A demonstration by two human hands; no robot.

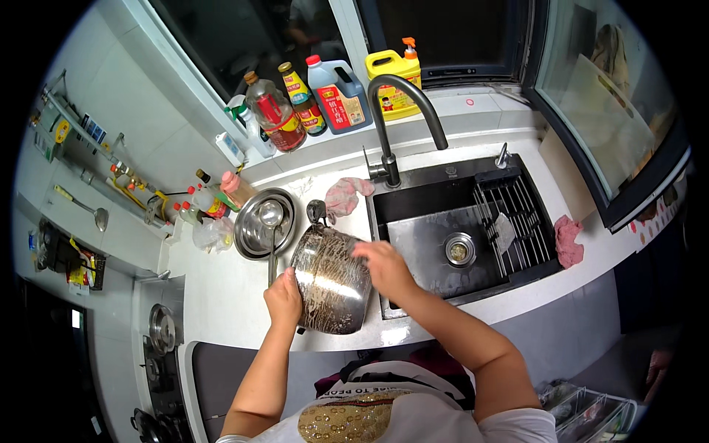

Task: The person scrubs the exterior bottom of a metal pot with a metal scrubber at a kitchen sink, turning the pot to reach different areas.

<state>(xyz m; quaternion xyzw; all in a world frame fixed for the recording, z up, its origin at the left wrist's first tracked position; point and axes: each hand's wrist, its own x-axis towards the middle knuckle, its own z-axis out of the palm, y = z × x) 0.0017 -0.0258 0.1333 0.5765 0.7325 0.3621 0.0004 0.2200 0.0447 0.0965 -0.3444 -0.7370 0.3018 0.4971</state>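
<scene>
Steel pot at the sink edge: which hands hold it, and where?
Left hand grips the steel pot at its near-left rim; right hand presses on its upper right side.

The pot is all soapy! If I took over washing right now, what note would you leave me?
Left hand grips the rim of the round, soapy stainless-steel pot, tilted on the white counter beside the black sink.
Right hand presses on the pot's outside, apparently scrubbing; any sponge is hidden.
Done: outside is lathered.
Left: probably rinsing under the dark curved tap. A steel bowl with a ladle waits nearby.
</scene>
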